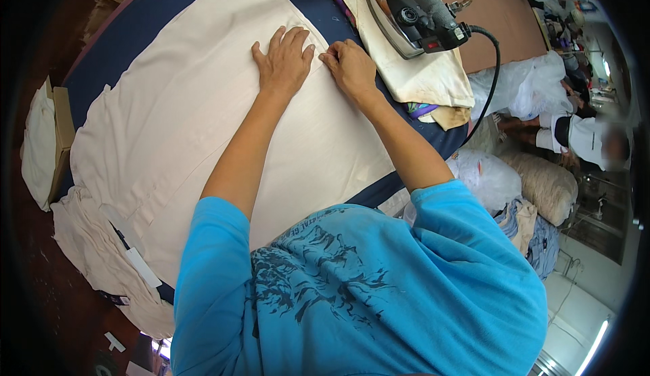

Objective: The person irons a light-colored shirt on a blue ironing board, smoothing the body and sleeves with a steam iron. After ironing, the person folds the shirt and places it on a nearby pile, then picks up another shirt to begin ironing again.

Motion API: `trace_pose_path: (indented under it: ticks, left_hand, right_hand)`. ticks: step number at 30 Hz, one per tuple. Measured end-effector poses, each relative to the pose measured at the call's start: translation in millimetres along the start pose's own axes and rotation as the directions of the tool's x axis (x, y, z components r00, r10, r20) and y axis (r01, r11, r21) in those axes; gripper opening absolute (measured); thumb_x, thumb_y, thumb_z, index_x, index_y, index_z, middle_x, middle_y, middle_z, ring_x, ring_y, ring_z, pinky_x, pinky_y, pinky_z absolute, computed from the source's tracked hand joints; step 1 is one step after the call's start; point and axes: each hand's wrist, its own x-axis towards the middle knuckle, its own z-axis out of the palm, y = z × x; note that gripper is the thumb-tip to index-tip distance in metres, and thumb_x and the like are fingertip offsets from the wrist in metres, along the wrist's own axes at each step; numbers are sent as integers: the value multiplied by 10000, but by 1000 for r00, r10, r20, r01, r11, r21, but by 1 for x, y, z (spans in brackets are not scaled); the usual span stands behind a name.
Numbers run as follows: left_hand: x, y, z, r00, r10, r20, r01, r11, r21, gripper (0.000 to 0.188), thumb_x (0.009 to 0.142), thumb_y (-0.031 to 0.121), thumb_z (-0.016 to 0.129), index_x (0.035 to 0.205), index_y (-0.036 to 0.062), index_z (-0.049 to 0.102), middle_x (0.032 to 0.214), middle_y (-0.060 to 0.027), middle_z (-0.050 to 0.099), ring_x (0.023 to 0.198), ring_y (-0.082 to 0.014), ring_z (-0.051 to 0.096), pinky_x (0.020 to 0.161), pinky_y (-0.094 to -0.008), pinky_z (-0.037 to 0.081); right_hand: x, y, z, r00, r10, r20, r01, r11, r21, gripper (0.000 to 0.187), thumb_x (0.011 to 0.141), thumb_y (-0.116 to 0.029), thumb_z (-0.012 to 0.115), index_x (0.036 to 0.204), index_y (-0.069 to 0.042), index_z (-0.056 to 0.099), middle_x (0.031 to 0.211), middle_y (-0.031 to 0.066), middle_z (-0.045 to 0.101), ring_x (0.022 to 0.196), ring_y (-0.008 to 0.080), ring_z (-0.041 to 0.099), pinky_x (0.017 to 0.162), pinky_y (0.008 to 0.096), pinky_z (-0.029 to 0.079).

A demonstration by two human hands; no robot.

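A large piece of cream fabric (196,98), apparently a garment, lies spread over the dark blue padded ironing board (115,64). My left hand (284,61) rests flat on it near its far right edge, fingers spread. Just to the right, my right hand (350,68) has its thumb and fingers pinched together on the fabric's edge. Faint creases run across the cloth, and its near left part hangs bunched over the board's side.
An iron (399,20) stands on a folded cream cloth (420,81) at the far right, its black cord (497,71) looping down. Plastic bags (487,176) and piled clothes (535,240) lie to the right. Beyond them is another person (586,136). A cardboard box (62,129) sits left.
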Motion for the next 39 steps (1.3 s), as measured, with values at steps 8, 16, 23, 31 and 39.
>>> trace_pose_path:
  ticks: [8,16,23,31,39]
  left_hand:
    - [-5,1,0,999,28,-35,-26,998,49,496,836,437,514,1265,199,442,1343,48,408,1296,-175,301,989,-594,168]
    - [-5,6,-5,1000,1,15,-1,1000,27,658,731,497,597,1286,188,425,1366,17,390,1318,-203,265,983,-613,162]
    - [-4,1,-8,999,36,30,-36,999,7,599,779,460,561,1289,176,433,1375,3,384,1315,-201,270,985,-609,161]
    - [-7,3,-19,986,123,112,-93,964,-248,418,905,234,420,1321,202,415,1301,-33,470,1230,-145,399,1015,-506,192]
    - [-10,1,-8,992,113,49,-105,984,-145,446,903,237,432,1345,229,377,1274,-41,491,1213,-136,418,1019,-512,172]
  right_hand:
    - [19,14,-14,966,-15,258,0,998,59,241,844,-259,557,862,-28,622,898,126,602,883,308,576,741,409,438]
    - [23,23,-14,960,-94,263,85,995,46,220,841,-237,553,851,-25,612,880,129,599,866,314,572,736,405,436]
    - [10,17,-16,976,-213,53,190,940,284,79,789,-114,598,804,-37,586,922,115,584,859,288,561,717,367,439]
    - [12,27,-12,908,-389,155,350,909,228,137,779,-101,606,885,-17,626,906,97,575,888,257,570,766,340,468]
    - [21,37,-8,807,-567,163,564,823,67,127,805,-80,554,905,-33,616,889,85,554,857,248,559,731,341,471]
